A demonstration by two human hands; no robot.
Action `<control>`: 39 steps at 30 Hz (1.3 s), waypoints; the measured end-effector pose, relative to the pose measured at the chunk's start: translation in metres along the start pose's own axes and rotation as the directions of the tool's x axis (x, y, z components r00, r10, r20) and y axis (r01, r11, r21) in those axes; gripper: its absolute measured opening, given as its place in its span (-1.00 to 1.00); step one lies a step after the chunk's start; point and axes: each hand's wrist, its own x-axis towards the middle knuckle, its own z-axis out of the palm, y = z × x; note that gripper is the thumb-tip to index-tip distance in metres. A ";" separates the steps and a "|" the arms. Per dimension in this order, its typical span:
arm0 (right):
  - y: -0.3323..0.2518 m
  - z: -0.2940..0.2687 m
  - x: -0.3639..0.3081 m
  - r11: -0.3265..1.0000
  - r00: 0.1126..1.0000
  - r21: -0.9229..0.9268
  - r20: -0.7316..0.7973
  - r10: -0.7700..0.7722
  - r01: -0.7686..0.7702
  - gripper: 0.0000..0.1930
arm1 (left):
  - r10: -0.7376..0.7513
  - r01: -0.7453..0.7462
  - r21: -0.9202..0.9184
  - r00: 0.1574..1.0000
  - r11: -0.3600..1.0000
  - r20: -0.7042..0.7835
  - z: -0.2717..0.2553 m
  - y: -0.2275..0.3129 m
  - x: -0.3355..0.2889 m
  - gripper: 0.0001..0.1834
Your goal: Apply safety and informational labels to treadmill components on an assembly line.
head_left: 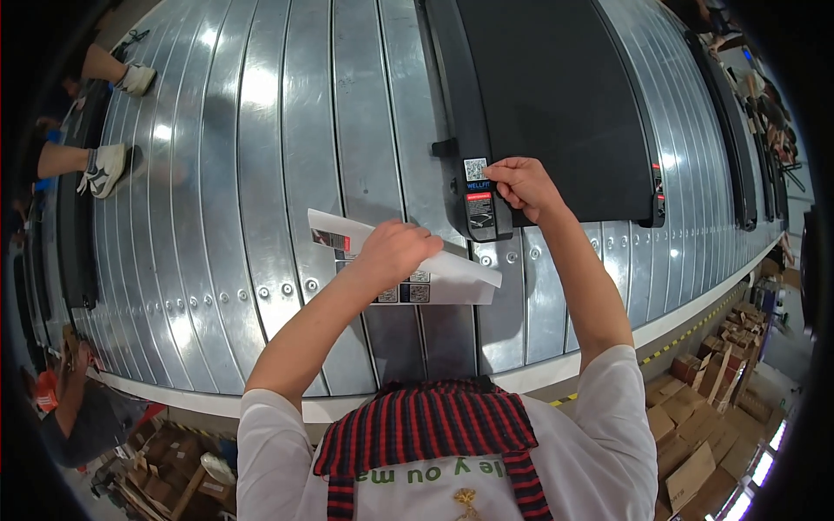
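Note:
A sheet of stickers (pixel 460 267), white-backed and curling at its edges, is gripped in my left hand (pixel 395 252) over the metal slats. Several small printed labels show on it below my fingers. My right hand (pixel 526 185) is closed in a pinch at the right edge of a square-coded sticker (pixel 475 170) on the near left corner of a black treadmill base (pixel 452 104). Just below that sticker sits a black-and-red warning label (pixel 479 214). The base's wide black belt (pixel 560 104) stretches away from me. My fingers hide part of the sticker's edge.
The slatted metal conveyor (pixel 304 113) runs across the view, with a pale edge rail (pixel 547 372) nearest me. Another person's shoes (pixel 109 169) stand on it at left. More black bases lie at both sides. Flattened cardboard boxes (pixel 695 417) are at lower right.

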 end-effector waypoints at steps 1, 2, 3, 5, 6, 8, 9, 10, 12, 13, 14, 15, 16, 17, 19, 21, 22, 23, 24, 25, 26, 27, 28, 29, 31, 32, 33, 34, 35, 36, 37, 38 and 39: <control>0.001 -0.001 0.001 1.000 1.000 0.000 -0.002 0.000 0.000 -0.86 | 0.002 -0.002 -0.001 1.000 1.000 0.000 0.000 0.000 0.003 -0.95; 0.002 -0.002 0.002 1.000 1.000 0.017 0.000 0.012 -0.012 -0.86 | 0.002 -0.002 -0.023 1.000 1.000 -0.011 0.000 0.001 0.006 -0.95; 0.003 -0.003 0.003 0.999 1.000 0.034 0.002 0.024 -0.024 -0.86 | 0.001 -0.002 -0.044 1.000 0.999 -0.021 -0.001 0.001 0.008 -0.94; 0.001 -0.001 0.002 0.999 1.000 0.035 0.004 0.022 -0.022 -0.87 | -0.008 0.009 -0.027 1.000 1.000 0.011 -0.004 0.002 0.012 -0.94; 0.000 0.000 0.002 0.999 1.000 0.034 0.006 0.022 -0.022 -0.87 | -0.020 0.020 -0.011 0.999 1.000 0.043 -0.005 0.002 0.013 -0.92; 0.000 0.000 0.002 1.000 1.000 0.020 0.000 0.015 -0.015 -0.87 | -0.024 0.025 -0.010 0.998 1.000 0.057 -0.006 0.002 0.015 -0.92; 0.000 0.001 0.002 1.000 1.000 0.008 -0.004 0.010 -0.010 -0.88 | -0.030 0.030 -0.008 0.997 1.000 0.073 -0.007 0.002 0.016 -0.92; 0.001 0.002 0.003 1.000 1.000 0.008 -0.005 0.007 -0.007 -0.88 | -0.028 0.029 -0.006 0.997 1.000 0.071 -0.008 0.001 0.016 -0.92; 0.001 0.004 0.003 0.999 0.999 -0.045 -0.026 -0.029 0.028 -0.86 | -0.037 0.035 0.022 0.996 0.999 0.079 -0.008 0.001 0.017 -0.92; 0.001 0.004 0.003 0.999 0.999 -0.045 -0.027 -0.032 0.030 -0.86 | -0.036 0.035 0.024 0.996 0.999 0.077 -0.008 0.000 0.017 -0.92; 0.001 0.003 0.002 0.998 0.999 -0.049 -0.026 -0.031 0.030 -0.86 | -0.036 0.034 0.019 0.996 0.999 0.078 -0.009 0.000 0.018 -0.92; 0.000 0.003 0.002 0.998 0.999 -0.053 -0.025 -0.030 0.029 -0.87 | -0.036 0.035 0.015 0.996 0.999 0.080 -0.009 -0.001 0.018 -0.92; 0.000 0.004 0.002 0.998 0.999 -0.053 -0.024 -0.033 0.031 -0.87 | -0.036 0.035 0.017 0.996 0.999 0.079 -0.009 -0.001 0.019 -0.92; 0.000 0.005 0.003 0.998 0.999 -0.056 -0.025 -0.029 0.028 -0.87 | -0.037 0.035 0.027 0.996 0.999 0.080 -0.009 -0.001 0.019 -0.93; 0.000 0.004 0.002 0.998 0.999 -0.057 -0.028 -0.026 0.024 -0.87 | -0.035 0.032 0.035 0.996 0.999 0.082 -0.010 -0.001 0.021 -0.93; 0.001 0.004 0.002 0.999 0.999 -0.032 -0.024 -0.022 0.021 -0.87 | -0.029 0.027 0.033 0.998 0.999 0.059 -0.011 0.000 0.022 -0.94; 0.002 0.004 0.002 0.999 0.999 -0.031 -0.024 -0.022 0.022 -0.87 | -0.029 0.027 0.034 0.998 0.999 0.060 -0.011 0.000 0.023 -0.94; 0.003 0.004 0.002 1.000 0.999 -0.023 -0.029 -0.020 0.020 -0.87 | -0.023 0.021 0.039 0.999 0.999 0.048 -0.010 0.000 0.023 -0.94; 0.003 0.005 0.002 1.000 0.999 -0.016 -0.033 -0.019 0.018 -0.87 | -0.018 0.016 0.045 0.999 0.999 0.036 -0.009 -0.001 0.023 -0.95; 0.002 0.006 0.002 1.000 0.999 -0.015 -0.034 -0.019 0.018 -0.87 | -0.017 0.015 0.045 0.999 0.999 0.036 -0.008 -0.001 0.023 -0.95; 0.002 0.007 0.001 1.000 0.999 -0.020 -0.038 -0.024 0.023 -0.88 | -0.016 0.015 0.043 1.000 0.999 0.026 -0.007 -0.002 0.024 -0.95; 0.002 0.006 0.000 0.999 0.999 -0.024 -0.045 -0.028 0.027 -0.88 | -0.013 0.012 0.039 1.000 0.999 0.017 -0.007 -0.002 0.024 -0.95; 0.002 0.006 0.000 0.999 0.998 -0.023 -0.048 -0.028 0.027 -0.88 | -0.010 0.009 0.039 1.000 0.999 0.017 -0.007 -0.001 0.025 -0.95; 0.004 0.005 0.001 0.999 0.998 -0.020 -0.050 -0.033 0.032 -0.88 | -0.009 0.008 0.038 1.000 0.999 0.017 -0.007 0.000 0.025 -0.95; 0.004 0.007 0.002 0.999 0.998 -0.016 -0.049 -0.038 0.038 -0.89 | -0.010 0.010 0.039 1.000 0.999 0.018 -0.008 -0.002 0.025 -0.95; 0.003 0.008 0.002 0.999 0.998 -0.025 -0.057 -0.041 0.040 -0.89 | -0.012 0.011 0.028 1.000 1.000 0.010 -0.007 -0.003 0.024 -0.95; 0.003 0.008 0.001 0.999 0.997 -0.032 -0.067 -0.045 0.043 -0.89 | -0.011 0.011 0.018 1.000 1.000 0.002 -0.006 -0.003 0.024 -0.95; 0.003 0.008 0.001 0.999 0.997 -0.030 -0.069 -0.046 0.044 -0.89 | -0.008 0.008 0.019 1.000 1.000 0.002 -0.006 -0.004 0.024 -0.95; 0.004 0.008 0.001 0.998 0.995 -0.041 -0.076 -0.059 0.056 -0.89 | -0.010 0.009 0.032 1.000 0.999 0.010 -0.007 -0.004 0.023 -0.94; 0.005 0.008 0.002 0.996 0.994 -0.051 -0.082 -0.072 0.068 -0.89 | -0.011 0.010 0.045 1.000 0.999 0.018 -0.007 -0.005 0.023 -0.93; 0.005 0.008 0.001 0.996 0.994 -0.049 -0.085 -0.074 0.070 -0.89 | -0.008 0.007 0.047 1.000 0.999 0.018 -0.008 -0.005 0.022 -0.93; 0.005 0.008 0.001 0.996 0.993 -0.046 -0.085 -0.076 0.072 -0.89 | -0.005 0.005 0.041 1.000 0.999 0.014 -0.008 -0.006 0.022 -0.93; 0.005 0.008 0.001 0.996 0.993 -0.042 -0.087 -0.078 0.075 -0.89 | -0.002 0.001 0.035 1.000 0.999 0.010 -0.007 -0.007 0.022 -0.92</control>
